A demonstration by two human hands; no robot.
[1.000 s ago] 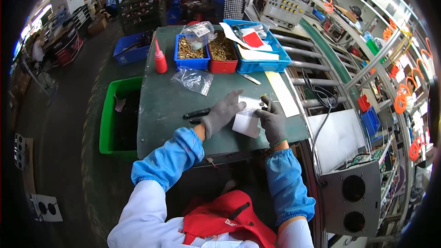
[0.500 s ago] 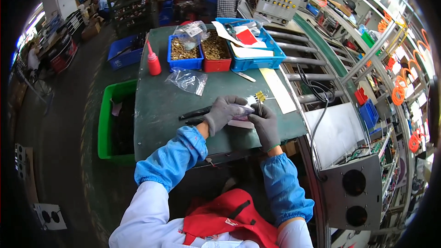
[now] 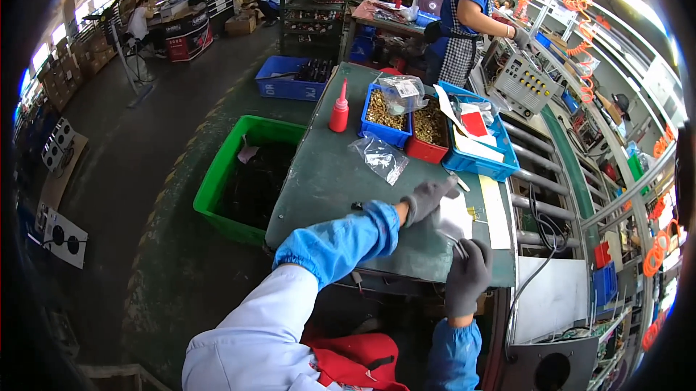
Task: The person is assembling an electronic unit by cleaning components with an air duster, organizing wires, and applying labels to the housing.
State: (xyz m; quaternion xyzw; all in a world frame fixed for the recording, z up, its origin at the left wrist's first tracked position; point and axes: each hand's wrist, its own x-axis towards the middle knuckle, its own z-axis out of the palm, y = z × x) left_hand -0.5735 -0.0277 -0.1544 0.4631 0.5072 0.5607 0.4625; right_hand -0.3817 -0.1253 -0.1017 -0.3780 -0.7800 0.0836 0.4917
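The white packet (image 3: 452, 221) lay flat on the dark green worktop (image 3: 333, 202), near its edge on the person's side; taking this packet as the centre of the clock, I give the places. The left hand (image 3: 431, 201), in a grey knitted glove, was at ten o'clock, fingers rather straight and close together over the packet's border. Probably this was to steady it, but whether the fingers pinched it I could not tell. The right hand (image 3: 468, 275), gloved likewise, was at between five and six o'clock, its fingers closed around a slim tool (image 3: 459, 249) with a metal-like shine, whose kind was too small to tell. Its tip pointed to the packet's lower edge, perhaps for precise work.

At three o'clock, just beside, was a yellow clip (image 3: 473, 213), and beyond it a long, smooth paper strip (image 3: 495, 215). At ten o'clock lay a crumpled, transparent plastic bag (image 3: 381, 158). At eleven, a blue box (image 3: 384, 135) held small, brass-coloured grains of metal, and a red box (image 3: 425, 151) touched it with similar pieces; the rigid walls seemingly kept such loose parts together within reach. At one o'clock stood a light-blue tray (image 3: 487, 167) of hard plastic.
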